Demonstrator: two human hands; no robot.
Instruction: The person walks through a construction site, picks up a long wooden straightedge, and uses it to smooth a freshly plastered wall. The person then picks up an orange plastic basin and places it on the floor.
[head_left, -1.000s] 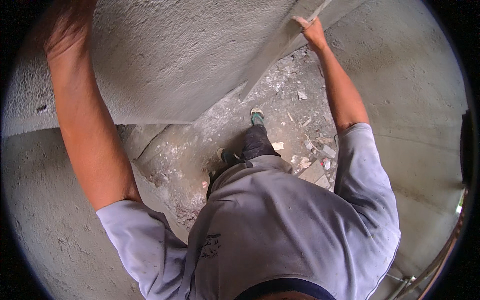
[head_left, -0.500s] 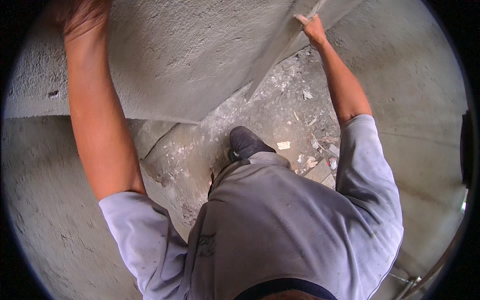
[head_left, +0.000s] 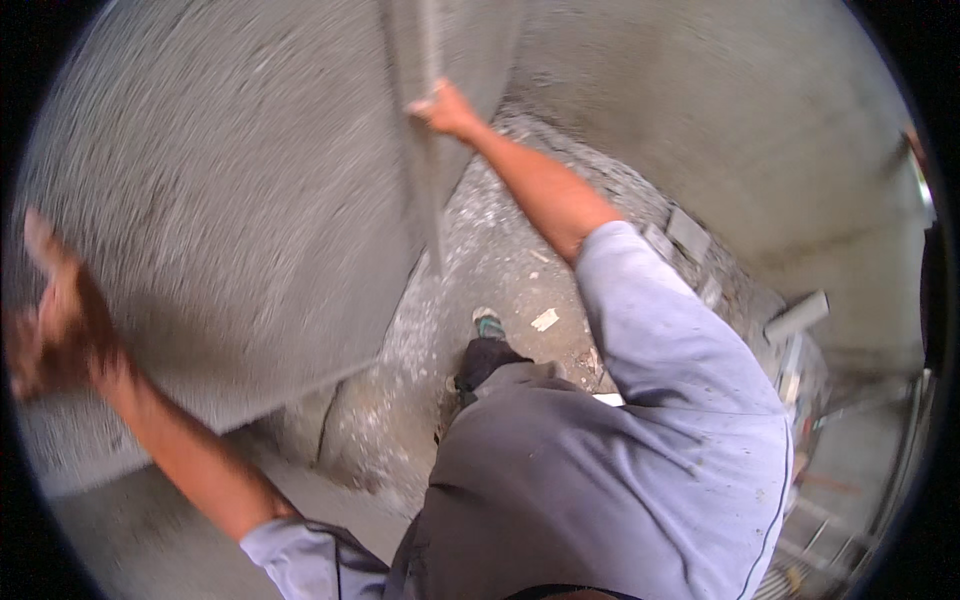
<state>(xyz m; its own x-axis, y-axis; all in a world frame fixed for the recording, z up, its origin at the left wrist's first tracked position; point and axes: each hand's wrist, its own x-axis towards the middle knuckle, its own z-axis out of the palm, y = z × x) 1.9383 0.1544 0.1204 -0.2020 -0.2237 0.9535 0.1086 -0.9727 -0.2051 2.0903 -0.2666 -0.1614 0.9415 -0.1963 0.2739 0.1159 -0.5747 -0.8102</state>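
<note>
My right hand (head_left: 447, 108) is closed around the edge of a long, flat grey straightedge (head_left: 408, 45). The straightedge stands nearly upright against the rough grey plastered wall (head_left: 250, 170), and its lower end tapers to a tip above the floor. At the far left, my left hand (head_left: 68, 325) is raised in front of the same wall, its thumb spread away from the fingers. Nothing shows in that hand, though motion blurs it. Whether it touches the wall I cannot tell.
A smoother grey wall (head_left: 700, 100) rises on the right. Rubble and broken blocks (head_left: 688, 235) lie along its foot. Below me is a dusty concrete floor (head_left: 500, 225) with scraps and my shoe (head_left: 488, 325). A ladder-like metal frame (head_left: 830, 540) stands at lower right.
My view has turned. The right hand and straightedge now appear further left, with the straightedge more upright. The left hand has come lower and further left, its thumb now visible.
</note>
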